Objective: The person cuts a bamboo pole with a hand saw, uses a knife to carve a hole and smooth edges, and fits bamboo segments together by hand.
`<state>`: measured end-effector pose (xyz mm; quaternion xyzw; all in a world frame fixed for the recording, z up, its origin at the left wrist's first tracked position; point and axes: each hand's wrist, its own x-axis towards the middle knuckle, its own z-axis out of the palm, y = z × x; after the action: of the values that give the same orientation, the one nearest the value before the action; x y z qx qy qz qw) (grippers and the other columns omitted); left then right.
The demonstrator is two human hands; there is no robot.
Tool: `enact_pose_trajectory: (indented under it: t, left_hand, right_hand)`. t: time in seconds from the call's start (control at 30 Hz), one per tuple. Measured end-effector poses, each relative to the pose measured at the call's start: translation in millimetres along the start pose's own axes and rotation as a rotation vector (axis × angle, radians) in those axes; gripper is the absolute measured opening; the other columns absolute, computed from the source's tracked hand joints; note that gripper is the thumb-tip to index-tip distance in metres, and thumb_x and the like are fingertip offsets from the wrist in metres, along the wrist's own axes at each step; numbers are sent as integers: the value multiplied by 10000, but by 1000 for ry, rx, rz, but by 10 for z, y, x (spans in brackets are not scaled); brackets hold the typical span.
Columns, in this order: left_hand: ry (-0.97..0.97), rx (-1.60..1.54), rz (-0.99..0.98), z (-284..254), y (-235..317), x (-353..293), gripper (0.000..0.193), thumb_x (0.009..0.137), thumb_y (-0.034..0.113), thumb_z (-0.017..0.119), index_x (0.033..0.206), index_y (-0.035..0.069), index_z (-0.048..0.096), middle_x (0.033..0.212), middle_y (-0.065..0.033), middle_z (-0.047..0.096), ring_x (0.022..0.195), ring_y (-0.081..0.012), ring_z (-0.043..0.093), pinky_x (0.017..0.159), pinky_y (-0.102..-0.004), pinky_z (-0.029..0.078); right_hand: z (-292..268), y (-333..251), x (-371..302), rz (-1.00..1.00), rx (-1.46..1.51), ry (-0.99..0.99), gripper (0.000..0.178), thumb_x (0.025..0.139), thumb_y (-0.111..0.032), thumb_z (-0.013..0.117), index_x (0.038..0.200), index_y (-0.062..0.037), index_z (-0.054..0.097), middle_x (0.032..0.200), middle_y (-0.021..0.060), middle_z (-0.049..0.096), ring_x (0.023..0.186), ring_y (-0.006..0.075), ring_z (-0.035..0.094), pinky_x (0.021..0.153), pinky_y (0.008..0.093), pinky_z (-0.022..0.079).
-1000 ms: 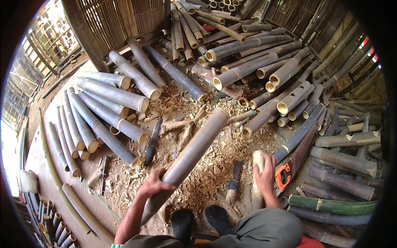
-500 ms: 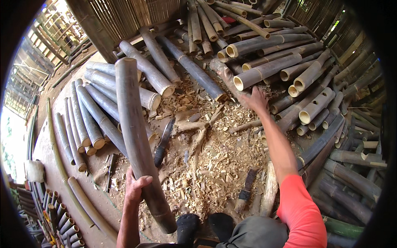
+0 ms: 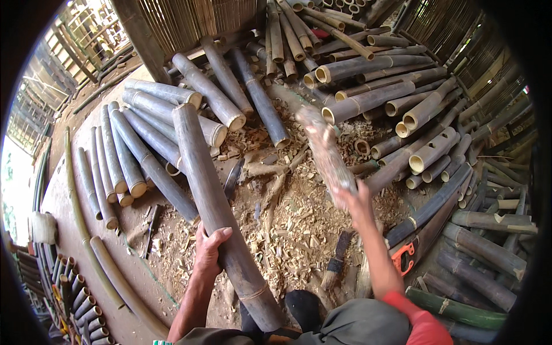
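My left hand (image 3: pixel 210 250) grips a dark, thick bamboo tube (image 3: pixel 221 213) low on its length. The tube leans away from me, its lower end near my feet. In my right hand (image 3: pixel 357 207) is a rough, pale brown log (image 3: pixel 323 152), held by its near end and smeared by motion. The two pieces are apart. Partly behind the tube lies a dark-handled knife (image 3: pixel 233 177). A tool with a black-wrapped handle (image 3: pixel 337 261) rests on the wood chips between my arms.
Wood chips (image 3: pixel 287 236) cover the ground before me. Bamboo tubes (image 3: pixel 135 152) lie at the left, and a large pile (image 3: pixel 374 100) fills the far right. An orange-handled saw (image 3: pixel 405 259) lies by my right forearm. A forked branch (image 3: pixel 275 198) stands among the chips.
My right hand has lifted the log off the ground and drawn it nearer. The bamboo tube in my left hand has shifted to the right. The orange saw handle has come into sight.
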<state>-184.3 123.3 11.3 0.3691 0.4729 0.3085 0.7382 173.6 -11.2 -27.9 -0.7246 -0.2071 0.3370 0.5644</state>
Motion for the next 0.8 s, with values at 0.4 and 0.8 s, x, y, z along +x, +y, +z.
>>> enact_pose_trajectory:
  t: [0.4, 0.8]
  left_hand:
    - [-46, 58, 125, 112, -63, -293, 754, 692, 238, 879, 1334, 15, 553, 1072, -110, 664, 950, -229, 677, 851, -402, 579]
    - [-94, -1, -7, 117, -308, -313, 778, 712, 178, 851, 1390, 13, 507, 1138, -123, 654, 989, -233, 676, 861, -399, 588]
  right_hand:
    - [724, 421, -700, -276, -1255, -408, 779, 1016, -264, 604, 1645, 44, 262, 1702, 274, 277, 1536, 439, 358, 1288, 589, 242]
    - [-304, 439, 1101, -677, -1722, -441, 912, 775, 63, 754, 1593, -205, 455, 1645, 125, 416, 1544, 383, 342, 1328, 619, 158]
